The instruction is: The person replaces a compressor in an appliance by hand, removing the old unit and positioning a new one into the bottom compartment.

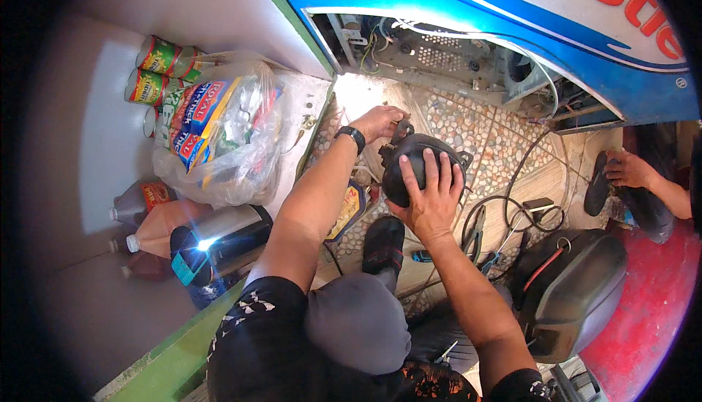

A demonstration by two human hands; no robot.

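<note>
A round black compressor (420, 146) is on the pebble-patterned floor (446, 113), in front of the open lower bay (439, 55) of a blue and white cabinet (610, 84). The person's right hand (430, 201) lies across the compressor's domed top, fingers spread wide and pointing toward the cabinet, the palm over the near side. The left hand (379, 124), with a black watch (352, 137) on its wrist, is at the compressor's upper left edge, fingers bent beside a small dark fitting; I cannot tell whether they close on it. Wires and a perforated metal panel (439, 57) show inside the bay. To the right of the compressor, a black cable (521, 159) loops over the floor near a pair of pliers (477, 232) and a screwdriver with a blue handle (489, 262). A black bag (578, 285) with a red strip lies closer to the person, next to a red surface (658, 278). Another person's hand (627, 168) shows at the far right, by a dark shoe (597, 183). On the left, a clear plastic bag (245, 172) holds bright packets, with cans (150, 86) beyond it and bottles (157, 230) nearer. A yellow and blue lid (347, 210) lies near the left forearm.
</note>
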